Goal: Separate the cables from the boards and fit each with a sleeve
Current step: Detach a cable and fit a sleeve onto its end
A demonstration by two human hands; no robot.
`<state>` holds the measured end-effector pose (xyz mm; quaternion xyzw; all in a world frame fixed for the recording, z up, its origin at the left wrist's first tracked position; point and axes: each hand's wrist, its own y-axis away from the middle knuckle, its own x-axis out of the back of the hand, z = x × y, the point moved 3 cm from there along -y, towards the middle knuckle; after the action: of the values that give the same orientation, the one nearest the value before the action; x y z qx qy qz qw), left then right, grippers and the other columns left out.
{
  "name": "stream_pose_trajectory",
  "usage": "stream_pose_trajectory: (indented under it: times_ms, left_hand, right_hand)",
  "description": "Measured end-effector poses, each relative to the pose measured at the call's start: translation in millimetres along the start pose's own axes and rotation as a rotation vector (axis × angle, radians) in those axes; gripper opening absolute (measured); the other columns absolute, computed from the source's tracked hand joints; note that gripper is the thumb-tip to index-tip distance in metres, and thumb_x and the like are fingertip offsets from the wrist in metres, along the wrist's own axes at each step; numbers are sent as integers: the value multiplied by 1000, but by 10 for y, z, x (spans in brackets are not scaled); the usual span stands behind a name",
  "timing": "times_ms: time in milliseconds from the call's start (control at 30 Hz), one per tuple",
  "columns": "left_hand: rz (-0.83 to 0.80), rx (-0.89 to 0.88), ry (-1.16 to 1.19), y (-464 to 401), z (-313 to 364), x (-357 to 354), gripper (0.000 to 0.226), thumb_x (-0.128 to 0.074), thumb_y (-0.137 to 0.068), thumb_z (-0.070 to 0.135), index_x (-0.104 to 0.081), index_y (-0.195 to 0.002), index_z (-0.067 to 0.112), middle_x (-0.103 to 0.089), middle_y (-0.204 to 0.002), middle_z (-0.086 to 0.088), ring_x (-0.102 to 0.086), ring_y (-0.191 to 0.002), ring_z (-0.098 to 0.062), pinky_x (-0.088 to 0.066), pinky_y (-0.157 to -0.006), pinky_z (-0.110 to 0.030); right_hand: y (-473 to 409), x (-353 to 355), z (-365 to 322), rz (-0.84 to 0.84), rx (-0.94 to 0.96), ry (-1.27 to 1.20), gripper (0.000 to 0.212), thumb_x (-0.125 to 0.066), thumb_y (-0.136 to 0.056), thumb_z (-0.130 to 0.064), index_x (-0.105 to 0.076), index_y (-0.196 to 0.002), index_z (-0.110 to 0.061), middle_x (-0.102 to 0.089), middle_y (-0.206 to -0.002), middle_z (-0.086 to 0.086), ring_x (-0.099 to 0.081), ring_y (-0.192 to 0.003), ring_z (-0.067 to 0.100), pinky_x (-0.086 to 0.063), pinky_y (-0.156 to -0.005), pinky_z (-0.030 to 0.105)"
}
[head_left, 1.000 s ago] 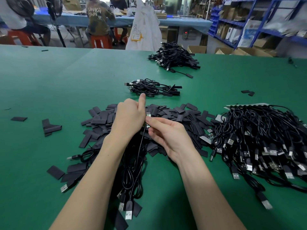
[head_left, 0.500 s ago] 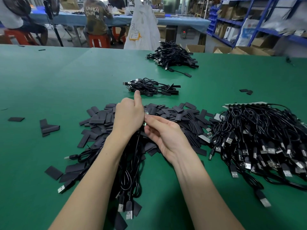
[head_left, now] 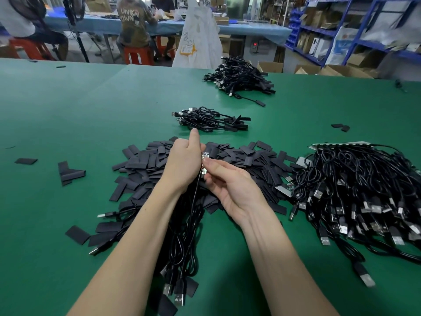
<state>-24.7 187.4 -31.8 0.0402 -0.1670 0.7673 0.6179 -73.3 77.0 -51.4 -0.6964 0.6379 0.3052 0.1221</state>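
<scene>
**Board end pinched, sleeve not yet on**

Your hands have lifted slightly since a second ago, still together. Your left hand [head_left: 183, 161] curls round the cable [head_left: 194, 201]; your right hand [head_left: 230, 181] pinches its small board [head_left: 205, 161] above the sleeves [head_left: 145, 160]. That suggests sleeving comes next. The unsorted heap [head_left: 360, 190] lies right, finished bundles [head_left: 211, 119] beyond on the table [head_left: 68, 106].

Left hand [head_left: 182, 163] hid its own fingertips; small board [head_left: 205, 161] was mostly covered; cable heap [head_left: 364, 190] at three o'clock ran off-frame.
</scene>
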Motion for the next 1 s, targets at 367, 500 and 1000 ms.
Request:
stream_pose_trajectory:
  times_ms: [367,500,1000]
  left_hand:
    - [-35,142,63,14,-56,-53,46,-42,-107,39,-58,-70,15,-56,-72,7,-52,-49,11,-34,-44,-4]
    - [-26,2,48,-2,76,13,56,-36,-108,46,-42,-60,18,-37,-50,12,-34,-40,-5,-28,-43,-18]
    - [169,-155,-330,118,261,37,65,-37,-104,53,-58,-45,38,-46,-36,11,-43,-41,-10,-26,-49,-27]
  right_hand:
    - [14,24,36,22,-51,-34,3,-73,-87,-2,-74,-85,-3,-69,-70,1,-59,-53,6,-53,-53,14]
    - [9,-13,-65,88,64,62,2,-78,-85,-5,-77,-84,-6,-71,-71,-1,-59,-53,4,-54,-55,15]
    - [40,-52,-182,107,180,93,11,-70,-91,-4,-73,-99,4,-73,-82,9,-68,-67,10,-58,-63,21]
